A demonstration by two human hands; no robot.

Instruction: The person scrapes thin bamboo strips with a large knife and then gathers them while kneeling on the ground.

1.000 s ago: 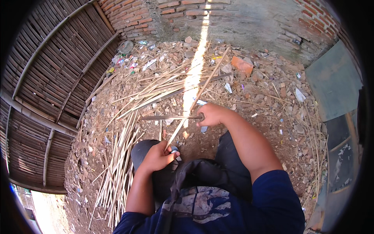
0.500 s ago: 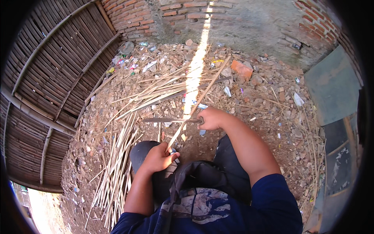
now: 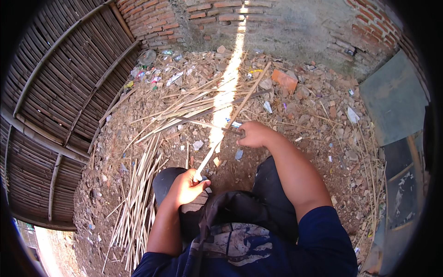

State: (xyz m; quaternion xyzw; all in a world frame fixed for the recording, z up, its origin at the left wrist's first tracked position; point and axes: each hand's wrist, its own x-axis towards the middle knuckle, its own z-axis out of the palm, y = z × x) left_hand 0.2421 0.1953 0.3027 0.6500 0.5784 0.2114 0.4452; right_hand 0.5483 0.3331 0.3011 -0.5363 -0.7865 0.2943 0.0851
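Low in front of me, my left hand (image 3: 186, 187) is closed round the near end of a long bamboo strip (image 3: 247, 99). The strip slants away to the upper right, and its far end lies over the rubble. My right hand (image 3: 254, 134) grips the handle of a long-bladed knife (image 3: 199, 122). Its blade points left and crosses the strip just beyond my left hand; whether the edge bites into the strip, I cannot tell. The fingers of both hands are partly hidden from above.
A pile of thin split bamboo strips (image 3: 134, 210) lies by my left leg. More strips (image 3: 184, 107) lie crosswise ahead on rubble-strewn ground. A broken brick (image 3: 284, 81) sits farther off. A bamboo wall (image 3: 64, 83) stands left, a brick wall (image 3: 286, 32) ahead, a grey-green panel (image 3: 394, 99) right.
The knife has shifted slightly up and away along the strip, its blade tip swinging farther from me. My left hand keeps hold of the strip in nearly the same place.
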